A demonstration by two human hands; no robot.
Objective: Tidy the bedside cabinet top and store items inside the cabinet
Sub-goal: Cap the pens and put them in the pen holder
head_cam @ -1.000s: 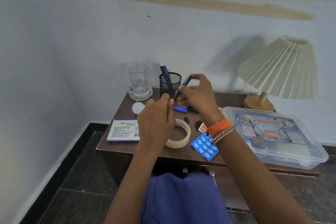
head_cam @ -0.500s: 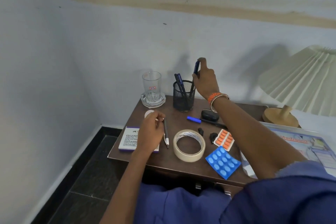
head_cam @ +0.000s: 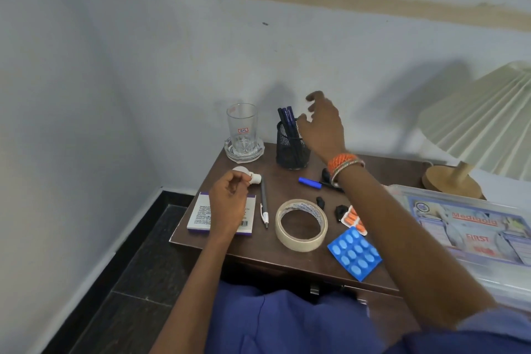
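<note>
Cabinet top cluttered: tape roll, blister packs; both hands' fingers spread, empty.

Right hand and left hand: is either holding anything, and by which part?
The right hand is open above the pen cup, holding nothing. The left hand is curled beside the bulb; whether it grips the bulb cannot be told.

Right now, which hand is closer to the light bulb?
Left. The left hand is right beside the light bulb, fingers at its base. The right hand is away, open above the pen holder.
</note>
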